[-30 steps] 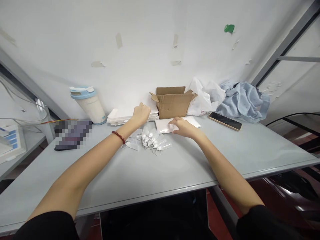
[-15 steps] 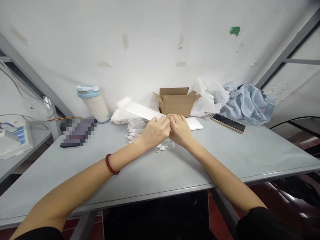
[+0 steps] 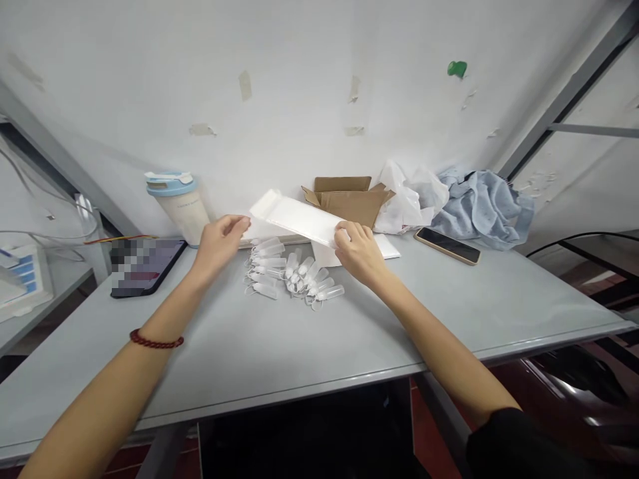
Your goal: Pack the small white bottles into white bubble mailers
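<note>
My right hand pinches the right end of a long white packet, which is lifted above the table and slants up to the left. My left hand is off the packet's left end, thumb and fingertips drawn together; whether anything thin is between them cannot be made out. Below the packet, several small clear bottles with white caps and loops lie in a cluster on the grey table. A flat white item lies behind my right hand, partly hidden.
Along the wall stand a cream tumbler with a blue lid, an open cardboard box, a white plastic bag and a light blue cloth. Phones lie at the right and left.
My left hand has come away from my right hand and moved left. The white packet now shows more fully, held by my right hand alone, and the bottles beneath are uncovered.
</note>
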`<state>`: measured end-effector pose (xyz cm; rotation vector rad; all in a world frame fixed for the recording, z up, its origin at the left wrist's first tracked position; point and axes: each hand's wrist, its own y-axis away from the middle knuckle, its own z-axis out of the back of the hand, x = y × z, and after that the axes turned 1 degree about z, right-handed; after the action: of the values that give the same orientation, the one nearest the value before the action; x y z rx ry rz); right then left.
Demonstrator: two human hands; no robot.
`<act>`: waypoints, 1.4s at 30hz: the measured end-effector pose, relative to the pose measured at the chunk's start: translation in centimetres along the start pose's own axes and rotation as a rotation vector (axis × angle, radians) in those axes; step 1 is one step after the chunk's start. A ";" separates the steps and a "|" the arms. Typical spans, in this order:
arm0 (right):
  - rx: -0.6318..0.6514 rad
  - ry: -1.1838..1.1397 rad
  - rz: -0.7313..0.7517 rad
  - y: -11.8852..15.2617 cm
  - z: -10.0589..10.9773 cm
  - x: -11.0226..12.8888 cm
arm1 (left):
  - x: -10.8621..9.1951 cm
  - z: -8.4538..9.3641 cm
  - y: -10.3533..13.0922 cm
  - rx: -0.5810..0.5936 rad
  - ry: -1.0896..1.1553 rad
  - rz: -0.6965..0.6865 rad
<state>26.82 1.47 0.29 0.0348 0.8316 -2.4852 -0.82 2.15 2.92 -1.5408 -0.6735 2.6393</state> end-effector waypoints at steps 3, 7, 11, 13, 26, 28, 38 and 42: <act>-0.048 0.002 0.110 0.2 0.0 0.2 | -0.1 0.6 0.4 0.180 0.419 0.229; -0.082 -0.078 0.214 0.3 0.3 0.2 | -0.4 1.0 0.8 0.186 0.590 0.316; -0.012 -0.203 0.217 0.4 1.2 0.5 | -0.5 0.7 1.8 0.201 0.571 0.353; 0.034 -0.253 0.222 0.6 1.7 1.0 | -0.8 -0.1 3.0 0.310 0.581 0.359; 0.057 -0.388 0.220 0.6 2.7 0.7 | -3.8 -2.4 7.2 0.579 0.296 0.182; 0.068 -0.390 0.224 0.6 2.7 0.4 | -3.6 -2.5 7.2 0.579 0.263 0.209; 0.098 -0.454 0.318 0.9 3.0 2.1 | -2.7 -3.4 7.7 0.491 0.226 0.240; 0.038 -0.468 0.280 0.8 2.9 2.2 | -2.7 -3.5 7.6 0.513 0.272 0.294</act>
<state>25.67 -1.80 1.81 -0.3767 0.5368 -2.1201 4.97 -4.08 0.86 -1.8686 0.2477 2.4204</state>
